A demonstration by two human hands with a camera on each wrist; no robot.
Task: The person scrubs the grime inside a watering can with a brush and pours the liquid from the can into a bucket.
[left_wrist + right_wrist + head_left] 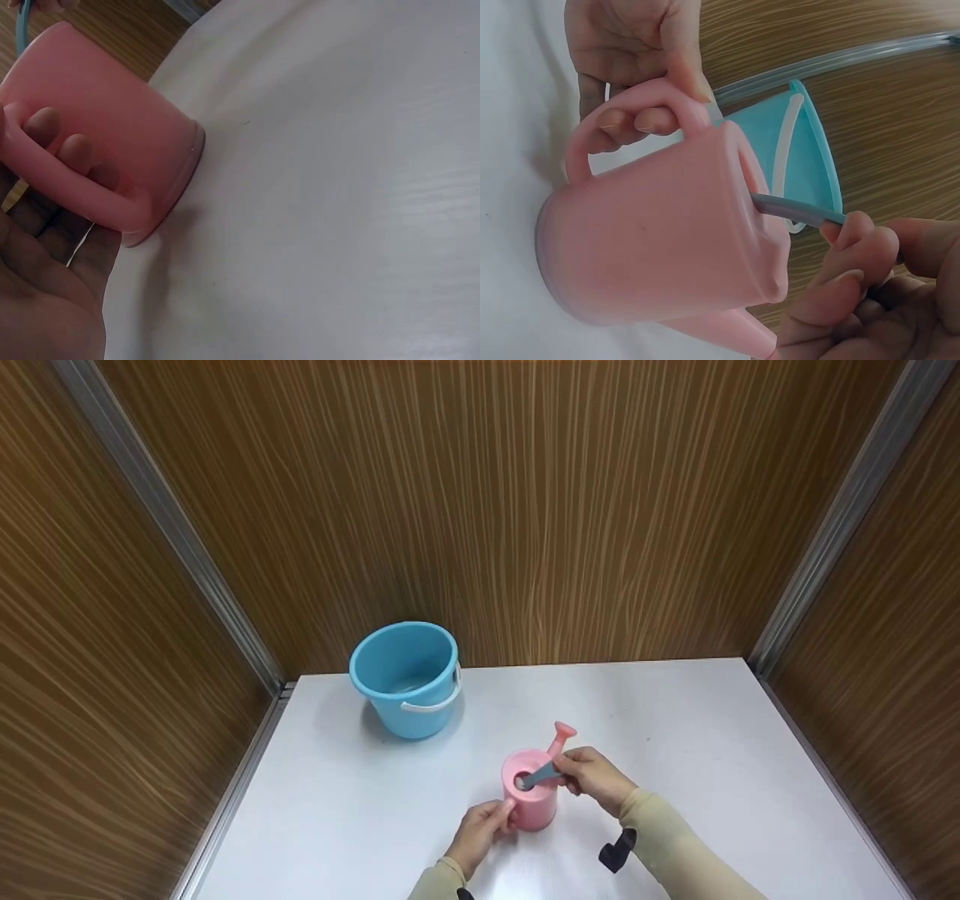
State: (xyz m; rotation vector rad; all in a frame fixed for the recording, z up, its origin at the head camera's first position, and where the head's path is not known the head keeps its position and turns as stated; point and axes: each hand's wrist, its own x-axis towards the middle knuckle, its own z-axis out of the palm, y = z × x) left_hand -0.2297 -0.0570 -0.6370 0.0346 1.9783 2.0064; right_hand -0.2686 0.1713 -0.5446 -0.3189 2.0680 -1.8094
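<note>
A pink watering can point(535, 813) stands upright on the white table, its spout pointing toward the back right. My left hand point(478, 831) grips its handle point(67, 184), with fingers curled through the loop. From the right, my right hand point(595, 778) pinches a slim grey-blue tool point(543, 774) between thumb and fingers. The tool slants down into the can's round top opening, and its lower end is partly hidden there. In the right wrist view the grey-blue shaft point(795, 209) passes over the can's rim.
A light blue bucket point(412, 720) with a white handle point(433, 707) stands at the back left of the white table point(360, 825). Wood-grain panels point(525, 510) rise behind and on both sides, joined by metal corner strips point(169, 525).
</note>
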